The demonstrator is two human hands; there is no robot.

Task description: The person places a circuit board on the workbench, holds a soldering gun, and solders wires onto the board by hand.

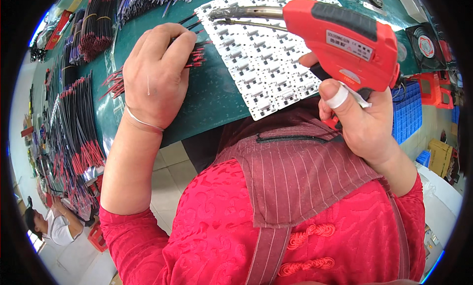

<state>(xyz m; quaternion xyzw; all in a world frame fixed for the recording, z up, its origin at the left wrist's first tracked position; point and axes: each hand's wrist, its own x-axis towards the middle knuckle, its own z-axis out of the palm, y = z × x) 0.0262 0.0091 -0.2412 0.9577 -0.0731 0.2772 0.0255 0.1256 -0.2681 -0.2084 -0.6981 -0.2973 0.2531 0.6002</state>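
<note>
My right hand is closed round the grip of a red soldering gun, white tape on its thumb. The gun's metal tube and a thin rod beneath it point left, over the far left corner of a panel of white circuit boards. My left hand is closed on a bunch of thin black wires with red ends, beside the panel's left edge. A black wire or two reach from its fingertips to the panel's far left corner, near the gun's tip. Whether the tip touches a wire I cannot tell.
Tied bundles of black wires with red ends lie at the far left, and more wires spread along the left. A small black fan stands far right, near blue crates. Another person sits at the lower left.
</note>
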